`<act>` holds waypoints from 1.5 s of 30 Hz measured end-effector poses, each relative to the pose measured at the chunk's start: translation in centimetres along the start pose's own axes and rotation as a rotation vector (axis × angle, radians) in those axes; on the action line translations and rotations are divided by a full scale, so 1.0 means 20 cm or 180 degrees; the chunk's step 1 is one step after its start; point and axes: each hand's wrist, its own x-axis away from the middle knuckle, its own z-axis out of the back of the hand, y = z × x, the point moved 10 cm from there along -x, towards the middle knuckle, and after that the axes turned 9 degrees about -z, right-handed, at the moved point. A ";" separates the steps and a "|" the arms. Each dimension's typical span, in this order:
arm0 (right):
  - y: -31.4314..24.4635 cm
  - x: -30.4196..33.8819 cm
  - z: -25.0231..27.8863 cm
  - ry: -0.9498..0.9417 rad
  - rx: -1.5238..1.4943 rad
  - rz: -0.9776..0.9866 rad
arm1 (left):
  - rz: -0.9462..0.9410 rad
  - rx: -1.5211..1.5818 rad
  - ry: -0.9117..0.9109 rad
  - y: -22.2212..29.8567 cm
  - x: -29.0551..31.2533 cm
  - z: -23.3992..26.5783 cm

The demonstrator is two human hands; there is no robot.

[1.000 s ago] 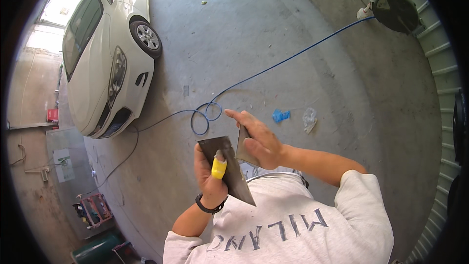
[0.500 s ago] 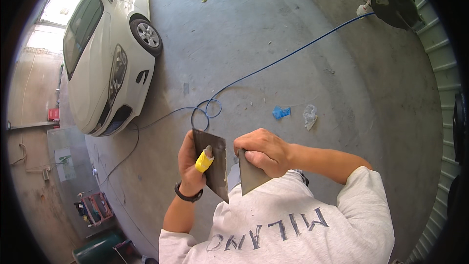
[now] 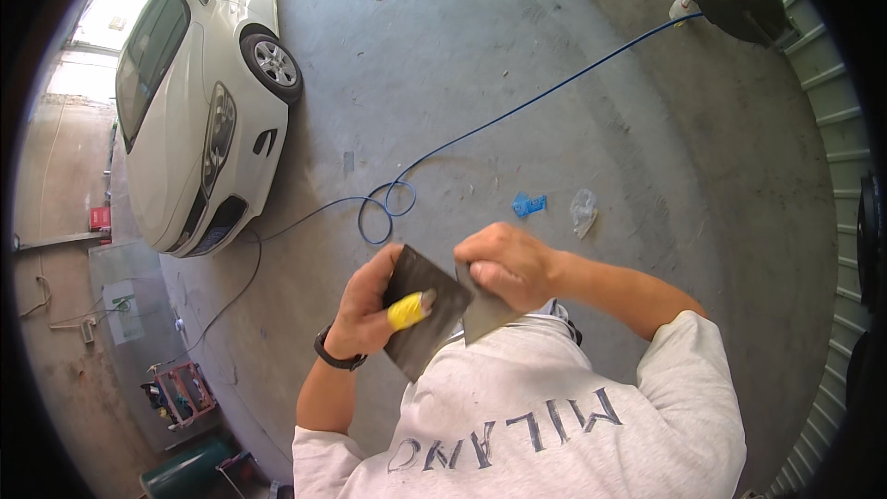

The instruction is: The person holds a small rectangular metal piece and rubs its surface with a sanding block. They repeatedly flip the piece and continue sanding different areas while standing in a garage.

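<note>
In front of my chest, my left hand (image 3: 363, 314) grips a dark, flat, four-sided spreader (image 3: 423, 319), fingers behind it and thumb across its face. Yellow wrapping (image 3: 407, 312) covers that thumb, and a black band (image 3: 338, 351) circles the wrist. My right hand (image 3: 510, 263), a little smeared by motion, pinches a greyer flat spreader (image 3: 484, 316) between its thumb and curled fingers. The right corner of the dark spreader overlaps the grey one in the view; whether they touch I cannot tell.
A white car (image 3: 189, 129) stands at the left. A blue hose (image 3: 517, 109) runs across the concrete floor from a wall reel (image 3: 739, 0), looping ahead of my hands. Blue wrapping (image 3: 528, 204) and clear plastic (image 3: 583, 211) lie nearby. A red tool carrier (image 3: 182, 395) sits lower left.
The left spreader has tilted and shifted right, closing the gap to the right one. My right hand has risen slightly and turned, with its spreader partly behind the dark one.
</note>
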 end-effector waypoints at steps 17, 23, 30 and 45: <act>-0.04 0.08 0.27 0.2394 0.2016 0.0533 | -0.0881 -0.1763 0.0600 0.17 -0.10 -0.08; -0.19 0.18 0.03 0.1434 0.1417 0.1303 | -0.0536 -0.0665 0.1156 0.04 -0.13 0.09; 0.05 0.04 0.33 0.2057 0.0833 -0.0284 | -0.0398 -0.0004 0.1040 -0.04 -0.15 0.04; 0.47 -0.01 0.23 0.2168 -0.2827 -0.0825 | -0.0147 0.2219 0.0767 -0.38 -0.07 -0.13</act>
